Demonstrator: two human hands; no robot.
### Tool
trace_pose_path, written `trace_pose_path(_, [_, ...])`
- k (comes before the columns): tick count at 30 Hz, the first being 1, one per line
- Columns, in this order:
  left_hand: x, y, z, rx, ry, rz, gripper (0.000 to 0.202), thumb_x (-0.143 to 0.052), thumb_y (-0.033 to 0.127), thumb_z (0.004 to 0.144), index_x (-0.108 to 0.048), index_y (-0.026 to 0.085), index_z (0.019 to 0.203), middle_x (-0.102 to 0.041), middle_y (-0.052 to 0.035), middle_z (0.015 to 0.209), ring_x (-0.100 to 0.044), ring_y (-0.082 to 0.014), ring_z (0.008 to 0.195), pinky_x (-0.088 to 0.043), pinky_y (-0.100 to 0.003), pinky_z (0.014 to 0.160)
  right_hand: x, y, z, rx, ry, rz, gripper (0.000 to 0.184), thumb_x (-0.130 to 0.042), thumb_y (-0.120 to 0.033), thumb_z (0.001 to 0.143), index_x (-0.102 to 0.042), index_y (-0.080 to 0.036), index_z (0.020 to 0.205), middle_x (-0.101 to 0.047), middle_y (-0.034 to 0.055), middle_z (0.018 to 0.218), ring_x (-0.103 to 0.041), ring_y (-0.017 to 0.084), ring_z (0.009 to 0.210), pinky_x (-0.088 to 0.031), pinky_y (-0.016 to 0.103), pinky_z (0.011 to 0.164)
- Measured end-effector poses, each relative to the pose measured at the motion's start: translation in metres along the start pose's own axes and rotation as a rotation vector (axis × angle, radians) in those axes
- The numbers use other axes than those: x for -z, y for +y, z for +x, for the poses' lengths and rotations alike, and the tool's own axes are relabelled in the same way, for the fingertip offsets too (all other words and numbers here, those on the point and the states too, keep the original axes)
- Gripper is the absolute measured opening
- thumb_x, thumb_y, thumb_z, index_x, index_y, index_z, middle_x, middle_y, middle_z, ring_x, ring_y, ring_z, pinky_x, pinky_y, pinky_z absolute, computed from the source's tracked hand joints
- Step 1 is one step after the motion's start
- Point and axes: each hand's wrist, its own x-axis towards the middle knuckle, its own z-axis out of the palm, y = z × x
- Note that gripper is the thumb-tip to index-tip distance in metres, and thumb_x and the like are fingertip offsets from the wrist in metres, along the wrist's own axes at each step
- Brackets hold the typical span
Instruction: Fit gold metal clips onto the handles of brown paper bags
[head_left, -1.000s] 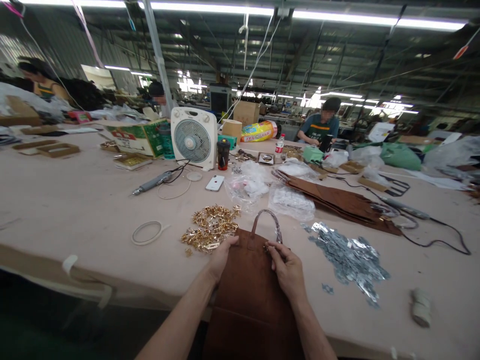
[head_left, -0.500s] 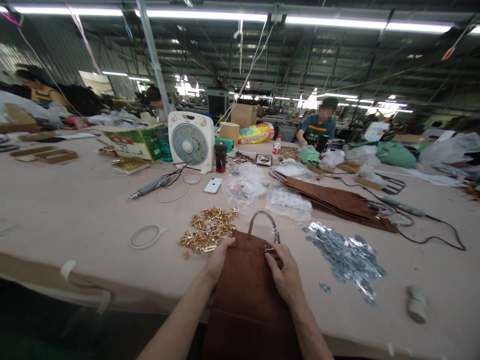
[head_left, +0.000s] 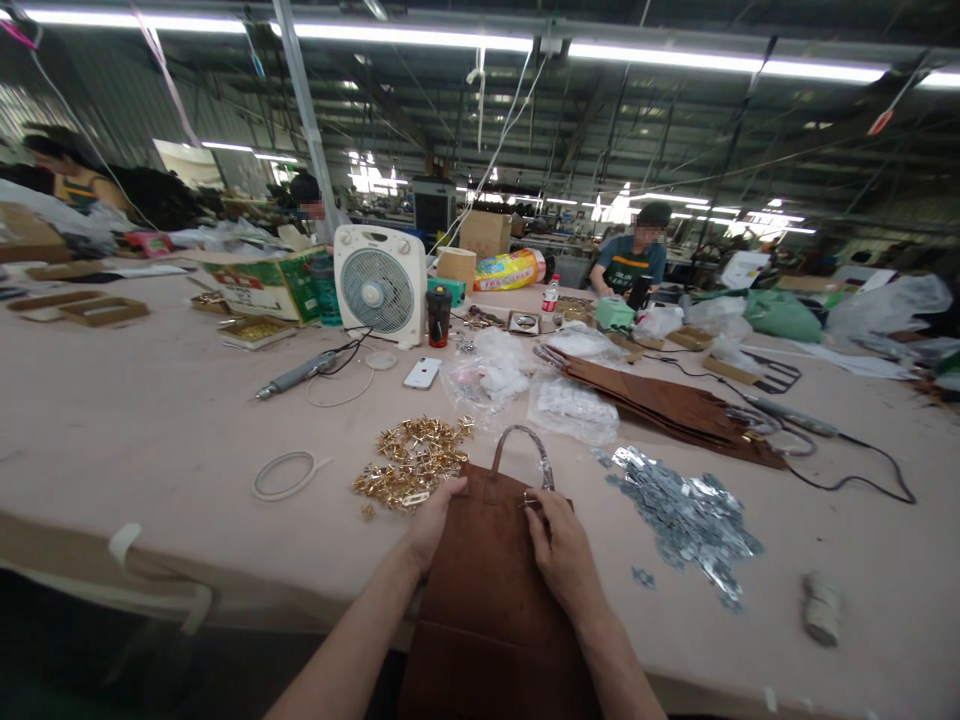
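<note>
A brown suede-like bag panel [head_left: 487, 580] slopes from the table's front edge toward me, its looped handle [head_left: 517, 432] wrapped in clear plastic and standing up at the far end. My left hand [head_left: 441, 515] grips the panel's upper left edge, with the thumb on top. At the right base of the handle, my right hand [head_left: 559, 540] pinches a small shiny metal fitting [head_left: 529, 499] against the panel; its exact shape is partly covered by the fingers. Just beyond my left hand lies a heap of gold pronged fittings [head_left: 416, 455]. Flat silver metal plates [head_left: 686, 510] are spread to the right.
A tape roll [head_left: 285, 474] lies left, a whitish cylindrical object [head_left: 823, 608] right. Farther back are an electric screwdriver [head_left: 296, 375], a white fan [head_left: 380, 285], a phone [head_left: 422, 373], plastic bags [head_left: 574, 405] and stacked brown panels [head_left: 667, 405]. A co-worker [head_left: 637, 255] sits opposite.
The view has shifted slightly. My right fingers have moved a little around the small metal fitting at the handle's base; my left hand keeps its grip on the panel.
</note>
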Motion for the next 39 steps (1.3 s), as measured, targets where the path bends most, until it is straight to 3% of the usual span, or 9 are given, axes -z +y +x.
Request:
trace_pose_path(16, [0.0044, -0.0003, 0.0011, -0.063, 0.003, 0.043, 0.045, -0.058, 0.034, 0.093, -0.073, 0.002, 0.121, -0.080, -0.0203, 0.109, -0.076, -0.0370, 0.107, -0.055, -0.048, 0.103, 0.0045, 0.0009, -0.0002, 0.088, -0.036, -0.023, 0.028, -0.051, -0.023, 0.105, -0.068, -0.026, 0.127, -0.073, 0.0089, 0.117, -0.071, 0.023, 0.107, -0.061, 0.039, 0.096])
trace_pose_path(31, [-0.0002, -0.0020, -0.0001, -0.122, -0.016, 0.025, 0.043, -0.061, 0.032, 0.091, -0.074, 0.003, 0.121, -0.080, -0.0192, 0.107, -0.076, -0.0371, 0.105, -0.054, -0.048, 0.105, 0.0054, -0.0031, 0.0055, -0.008, -0.040, 0.063, 0.022, -0.057, -0.030, 0.103, -0.071, -0.027, 0.119, -0.072, 0.0074, 0.117, -0.069, 0.024, 0.111, -0.057, 0.038, 0.099])
trace_pose_path(39, [-0.0008, -0.0016, 0.0002, -0.118, -0.029, 0.016, 0.044, -0.059, 0.030, 0.092, -0.072, 0.003, 0.125, -0.080, -0.0190, 0.108, -0.075, -0.0373, 0.108, -0.052, -0.050, 0.107, 0.0024, -0.0019, 0.0062, 0.026, -0.056, 0.065, 0.023, -0.056, -0.029, 0.103, -0.074, -0.028, 0.118, -0.073, 0.0075, 0.116, -0.071, 0.024, 0.108, -0.060, 0.039, 0.097])
